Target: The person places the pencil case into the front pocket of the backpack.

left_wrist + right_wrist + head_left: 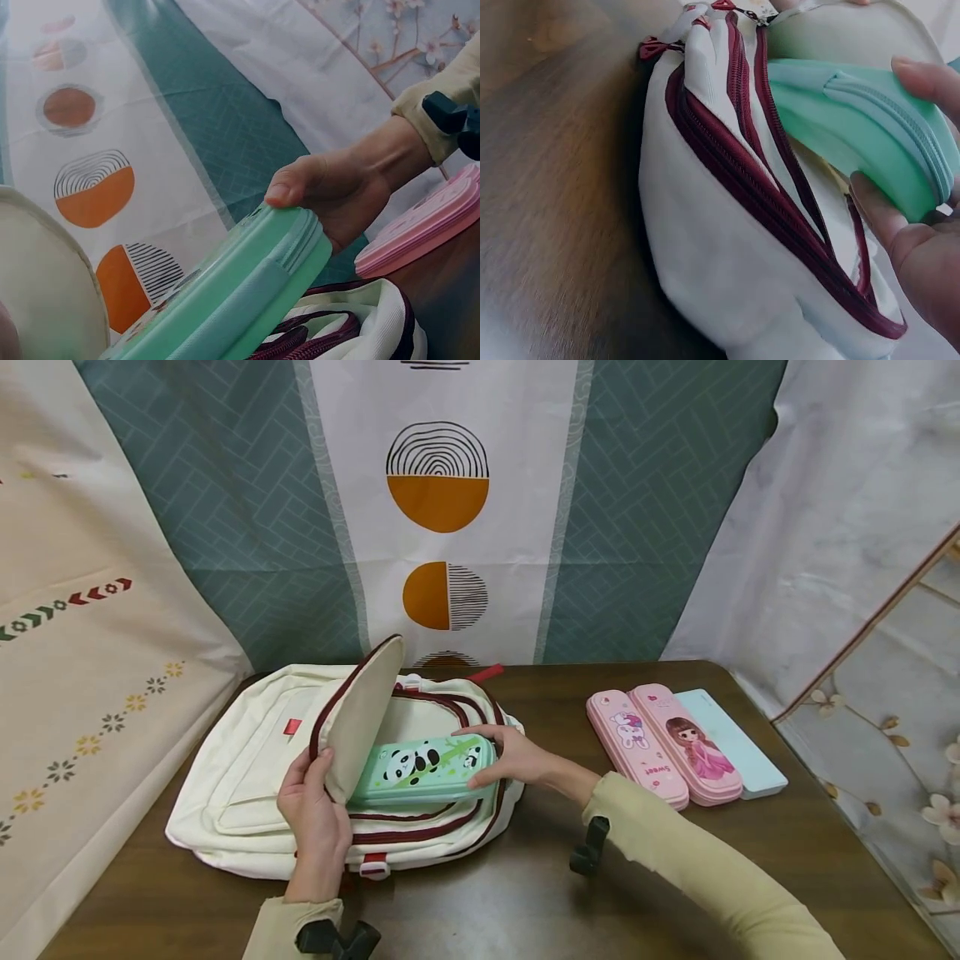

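A cream backpack (255, 752) with dark red zips lies flat on the table. My left hand (318, 810) pinches the edge of its front pocket flap (367, 718), which stands lifted. With thumb and fingers my right hand (517, 756) grips one end of a mint-green pencil case (420, 768) printed with pandas. The case's other end is tucked under the flap, at the pocket opening. In the right wrist view, the pencil case (855, 127) sits tilted above the backpack's open zips (772, 187); its far end is hidden.
On the right of the table (525, 902) lie two pink pencil cases, one with a rabbit (633, 743) and one with a doll (686, 743). A pale blue case (735, 743) lies beside them. Patterned cloths (637, 510) hang behind the table and at both sides.
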The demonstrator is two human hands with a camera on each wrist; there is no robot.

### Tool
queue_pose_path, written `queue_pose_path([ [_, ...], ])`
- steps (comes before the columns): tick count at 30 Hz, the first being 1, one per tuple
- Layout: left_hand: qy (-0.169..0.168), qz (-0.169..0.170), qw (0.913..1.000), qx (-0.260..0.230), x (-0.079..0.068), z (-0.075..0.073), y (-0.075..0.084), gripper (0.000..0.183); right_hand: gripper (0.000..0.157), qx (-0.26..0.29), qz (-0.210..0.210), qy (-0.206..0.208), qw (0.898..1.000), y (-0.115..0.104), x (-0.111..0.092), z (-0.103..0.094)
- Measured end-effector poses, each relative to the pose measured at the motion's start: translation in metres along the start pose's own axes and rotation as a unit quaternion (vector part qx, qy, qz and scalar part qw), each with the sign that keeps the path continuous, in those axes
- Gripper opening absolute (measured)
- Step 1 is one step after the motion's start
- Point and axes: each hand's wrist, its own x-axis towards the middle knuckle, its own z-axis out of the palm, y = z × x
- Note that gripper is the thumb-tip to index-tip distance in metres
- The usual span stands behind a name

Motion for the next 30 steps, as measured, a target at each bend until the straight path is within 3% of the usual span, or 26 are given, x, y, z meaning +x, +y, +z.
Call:
queue_pose_path([
  [12, -0.013, -0.051, 0.9983, -0.022, -0.002, -0.005, 0.003, 0.014, 0.062, 0.011, -0.007, -0.035, 0.999, 0.001, 0.026, 0.030],
  [20, -0.008, -0.051, 0.9976, -0.047, -0.001, -0.007, 0.000, 0.019, 0.064, 0.004, -0.011, -0.034, 0.999, 0.011, 0.041, 0.045],
  [30, -0.006, -0.048, 0.9980, -0.042, -0.001, -0.011, 0.000, 0.020, 0.067, -0.012, -0.007, -0.037, 0.999, 0.011, 0.055, 0.059],
])
